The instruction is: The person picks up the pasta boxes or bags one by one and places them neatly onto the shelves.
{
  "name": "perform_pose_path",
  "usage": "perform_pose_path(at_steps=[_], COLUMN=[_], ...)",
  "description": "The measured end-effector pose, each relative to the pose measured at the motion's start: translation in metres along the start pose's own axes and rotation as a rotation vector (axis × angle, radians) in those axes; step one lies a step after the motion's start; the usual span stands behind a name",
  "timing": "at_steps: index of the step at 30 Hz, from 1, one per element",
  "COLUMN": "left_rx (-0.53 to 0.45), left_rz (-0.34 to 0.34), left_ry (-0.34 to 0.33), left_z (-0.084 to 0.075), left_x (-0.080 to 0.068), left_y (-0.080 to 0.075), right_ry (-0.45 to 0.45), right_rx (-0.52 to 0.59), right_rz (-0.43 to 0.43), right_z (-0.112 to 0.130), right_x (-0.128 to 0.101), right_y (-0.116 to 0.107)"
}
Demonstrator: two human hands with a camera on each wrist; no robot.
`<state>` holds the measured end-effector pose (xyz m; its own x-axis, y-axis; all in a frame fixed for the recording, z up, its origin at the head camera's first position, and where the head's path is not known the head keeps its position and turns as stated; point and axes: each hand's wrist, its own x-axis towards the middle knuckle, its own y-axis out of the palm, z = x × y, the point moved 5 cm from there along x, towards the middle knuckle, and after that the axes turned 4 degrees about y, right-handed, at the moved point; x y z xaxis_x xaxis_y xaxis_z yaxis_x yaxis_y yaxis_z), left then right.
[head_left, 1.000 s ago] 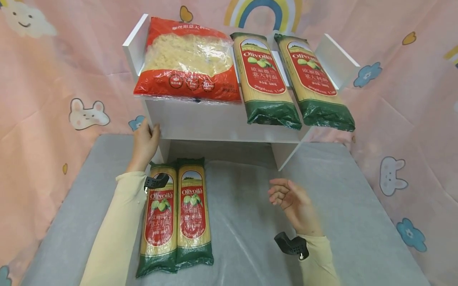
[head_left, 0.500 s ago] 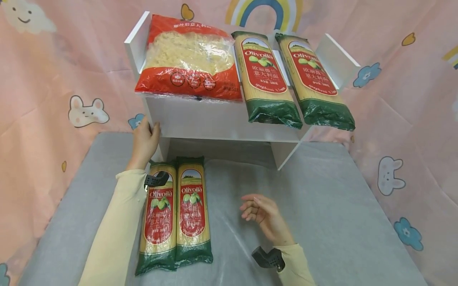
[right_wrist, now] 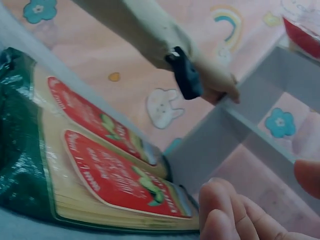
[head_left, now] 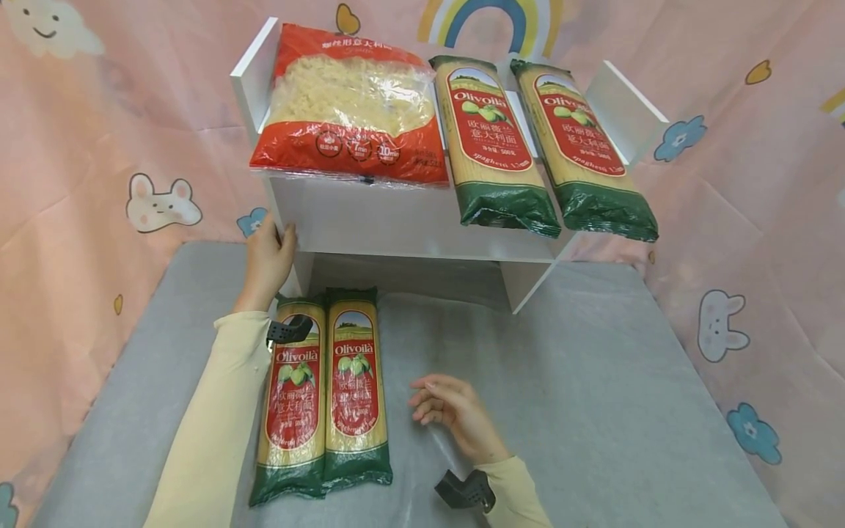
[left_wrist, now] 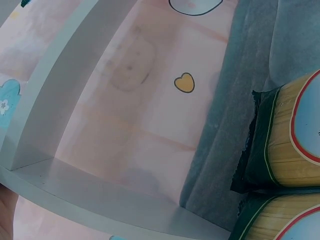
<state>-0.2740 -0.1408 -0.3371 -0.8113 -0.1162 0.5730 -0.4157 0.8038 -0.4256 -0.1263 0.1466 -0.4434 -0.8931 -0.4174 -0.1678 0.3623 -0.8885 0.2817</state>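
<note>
left hand gripping white shelf corner, right hand loosely curled, empty, beside two spaghetti packs on desk

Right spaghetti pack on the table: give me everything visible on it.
The right spaghetti pack is a long, clear plastic bag of pale strands with dark green ends and a red oval Olivoila label. It lies flat on the grey table cover, lengthwise toward the white shelf, pressed side by side against the left pack. The right hand hovers beside it, not touching.
</note>
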Motion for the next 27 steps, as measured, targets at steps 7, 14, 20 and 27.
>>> perform_pose_path(at_steps=[7,14,20,27], left_rx=[-0.008,-0.002,-0.004,-0.011], left_rz=[0.0,0.003,0.006,0.01], left_ry=[0.002,-0.002,0.0,-0.01], left_z=[0.0,0.0,0.0,0.001], left_x=[0.0,0.0,0.0,-0.001], left_y=[0.0,0.0,0.0,0.0], right_ry=[0.127,0.175,0.175,0.174], right_rx=[-0.115,-0.175,-0.302,-0.406], right_rz=[-0.074,-0.152,-0.172,-0.165], right_z=[-0.017,-0.026,-0.029,-0.036], right_x=[0.007,0.012,0.014,0.017], right_y=[0.01,0.011,0.014,0.024])
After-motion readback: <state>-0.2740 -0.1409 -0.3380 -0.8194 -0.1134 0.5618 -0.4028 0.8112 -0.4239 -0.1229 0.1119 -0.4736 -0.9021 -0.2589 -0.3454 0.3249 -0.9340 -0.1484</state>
